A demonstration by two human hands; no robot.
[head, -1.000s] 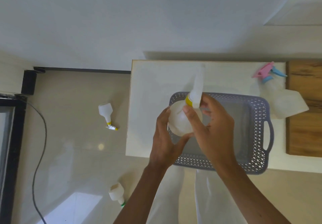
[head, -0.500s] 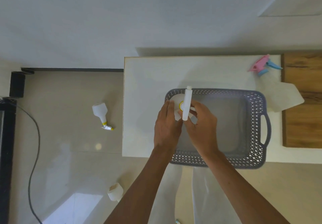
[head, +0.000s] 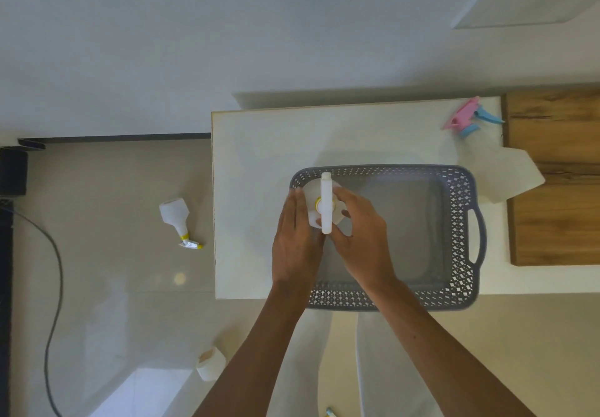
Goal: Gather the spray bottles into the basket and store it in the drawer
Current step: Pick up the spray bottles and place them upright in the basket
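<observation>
Far left, a dark cable (head: 53, 274) curves over the tiled floor (head: 113, 286). Further right on the floor lies a white spray bottle with yellow collar (head: 178, 218), on its side, nozzle toward the surface; a second white bottle (head: 210, 363) lies lower down, near the left forearm, its cap end not resolvable. Both are well apart from the basket, so judged still to be collected. The white surface (head: 253, 189) carries the grey perforated basket (head: 461, 238), whose near rim overhangs the front edge, likely for easy reach. At the basket's left end both hands close on one white spray bottle (head: 325, 202), standing upright with its trigger head pointing away from the person. The left hand (head: 293, 238) wraps the bottle's left flank, fingers curled; the right hand (head: 360, 231) grips the right flank and neck. The two-handed hold is judged to keep the bottle vertical while it is set down in the corner, leaving the rest of the basket free. Whether its base touches the basket floor cannot be told. Right of the basket a clear spray bottle with pink and blue trigger (head: 470, 118) lies on the surface, partly across the wooden board (head: 552, 189); not yet gathered. No drawer is in view.
</observation>
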